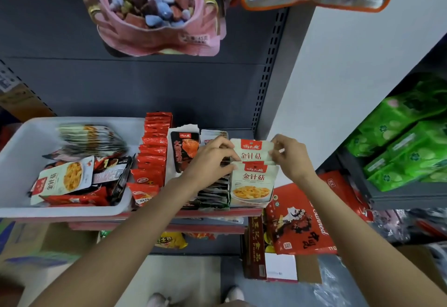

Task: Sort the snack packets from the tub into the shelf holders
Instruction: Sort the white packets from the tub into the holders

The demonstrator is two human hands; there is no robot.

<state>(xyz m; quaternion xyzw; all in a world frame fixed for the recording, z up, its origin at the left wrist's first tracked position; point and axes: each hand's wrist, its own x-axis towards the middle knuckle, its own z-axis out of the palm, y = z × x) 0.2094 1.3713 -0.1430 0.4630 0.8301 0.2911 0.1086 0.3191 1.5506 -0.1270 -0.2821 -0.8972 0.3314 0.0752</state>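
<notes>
A white tub point(17, 161) on the shelf at left holds several snack packets, one a white mushroom packet point(64, 178) lying on top. To its right stand rows of packets: red ones point(152, 152), a black one point(183, 149), dark ones point(214, 191), and white mushroom packets point(252, 183) at the far right. My right hand point(287, 156) pinches the top right corner of a white mushroom packet point(251, 150) standing behind the front one. My left hand point(212, 156) pinches that packet's left edge, fingers curled.
The grey shelf back panel point(145, 84) rises behind the rows, with a pink candy bag point(157, 11) hanging above. Green packs point(406, 137) fill the shelf at right. Red boxes point(302, 224) and cartons sit below the shelf edge, near the floor.
</notes>
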